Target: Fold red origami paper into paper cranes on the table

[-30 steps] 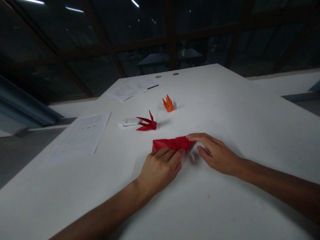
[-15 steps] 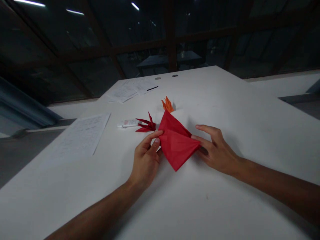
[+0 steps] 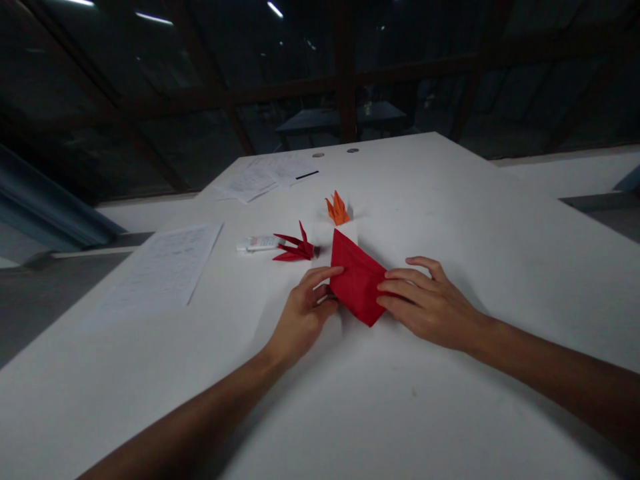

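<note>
A folded sheet of red paper is between my hands, just above or on the white table. My left hand grips its left edge, with the index finger on top and the thumb at the underside. The fingers of my right hand lie over its right corner, and the right thumb is mostly hidden. Beyond my left hand sits a dark red origami crane. An orange origami crane stands farther back, behind the paper.
A white tube or bottle with print lies left of the dark red crane. Printed sheets cover part of the table's left side. More papers with a black pen lie at the back, near two round discs.
The red paper's raised right side has been pressed down, so it looks flatter and narrower. My right fingers now lie over its corner. The left hand has shifted slightly right.
</note>
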Motion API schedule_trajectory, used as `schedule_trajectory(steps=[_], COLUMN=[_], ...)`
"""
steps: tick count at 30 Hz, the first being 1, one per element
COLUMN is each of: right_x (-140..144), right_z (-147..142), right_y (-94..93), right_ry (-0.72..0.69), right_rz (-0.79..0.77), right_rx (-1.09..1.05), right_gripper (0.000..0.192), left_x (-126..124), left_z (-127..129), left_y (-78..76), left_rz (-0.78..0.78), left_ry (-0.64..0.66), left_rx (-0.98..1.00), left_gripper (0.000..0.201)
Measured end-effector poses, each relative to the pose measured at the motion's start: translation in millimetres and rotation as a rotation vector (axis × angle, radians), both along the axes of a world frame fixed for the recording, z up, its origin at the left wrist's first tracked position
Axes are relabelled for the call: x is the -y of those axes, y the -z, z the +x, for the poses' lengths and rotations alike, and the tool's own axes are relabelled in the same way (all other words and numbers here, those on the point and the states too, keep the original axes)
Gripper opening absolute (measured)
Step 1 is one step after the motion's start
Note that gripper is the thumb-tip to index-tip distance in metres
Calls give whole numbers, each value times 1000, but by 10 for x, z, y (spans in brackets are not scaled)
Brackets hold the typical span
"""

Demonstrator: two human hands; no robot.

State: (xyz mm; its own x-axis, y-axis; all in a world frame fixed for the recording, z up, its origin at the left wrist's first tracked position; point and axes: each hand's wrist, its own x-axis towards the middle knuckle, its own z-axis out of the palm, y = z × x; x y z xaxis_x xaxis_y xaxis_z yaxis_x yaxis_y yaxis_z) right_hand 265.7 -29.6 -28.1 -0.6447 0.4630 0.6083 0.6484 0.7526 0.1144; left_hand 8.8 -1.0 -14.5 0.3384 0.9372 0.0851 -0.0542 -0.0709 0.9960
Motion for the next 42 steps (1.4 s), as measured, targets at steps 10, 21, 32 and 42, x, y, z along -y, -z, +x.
schedule_trajectory(steps=[10,21,32,42], right_x=[-8,-13,-52,-10], right_z=[-36,8,-37,-138], right_y=[7,-56,-32,-44], right_ry=[-14,83,19,-191], right_rz=[-291,-602,-744,-1308], right_rx=[-269,-461,-659,-1116], right_gripper=[21,5,7,54], left_x=[35,27,58,37], left_z=[28,9,13,39], left_y=[46,10,10,42], left_rz=[243,281,209,26], left_ry=[61,2,38,75], left_rx=[-322,-328,-163,-73], left_gripper=[23,15,10,24])
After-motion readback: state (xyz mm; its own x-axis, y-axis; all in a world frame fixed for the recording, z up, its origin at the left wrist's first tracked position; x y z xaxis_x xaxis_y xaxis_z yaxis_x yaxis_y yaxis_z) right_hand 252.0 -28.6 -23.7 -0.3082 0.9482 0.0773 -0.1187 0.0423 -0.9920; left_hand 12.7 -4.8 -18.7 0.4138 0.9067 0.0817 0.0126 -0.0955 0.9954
